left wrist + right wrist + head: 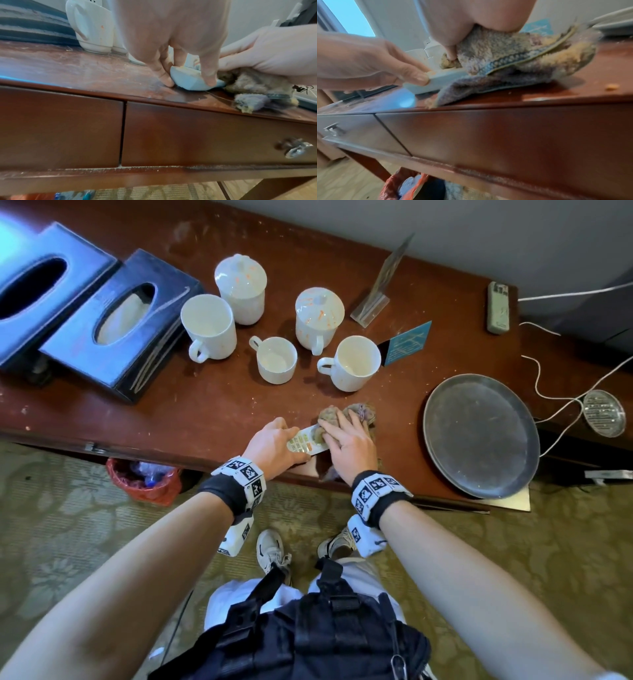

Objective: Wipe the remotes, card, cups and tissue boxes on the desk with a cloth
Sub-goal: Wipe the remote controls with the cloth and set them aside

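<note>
A white remote [303, 441] with coloured buttons lies near the desk's front edge. My left hand [274, 443] pinches its near end by the sides, thumb and fingers [208, 75] curled round it. My right hand [346, 440] grips a bunched grey-brown cloth [356, 412] and presses it on the remote's far end [443, 79]. The thumb digs into the cloth [513, 59]. A second remote [498, 306] lies at the far right. A blue card [407, 342], several white cups [356, 362] and two dark tissue boxes [113, 326] stand behind.
A round metal tray [479, 436] overhangs the front edge on the right, next to a small glass dish [604, 412] and white cables. A clear acrylic stand [380, 292] leans at the back. A red-lined bin [144, 477] sits below the desk. Drawer fronts [205, 135] face me.
</note>
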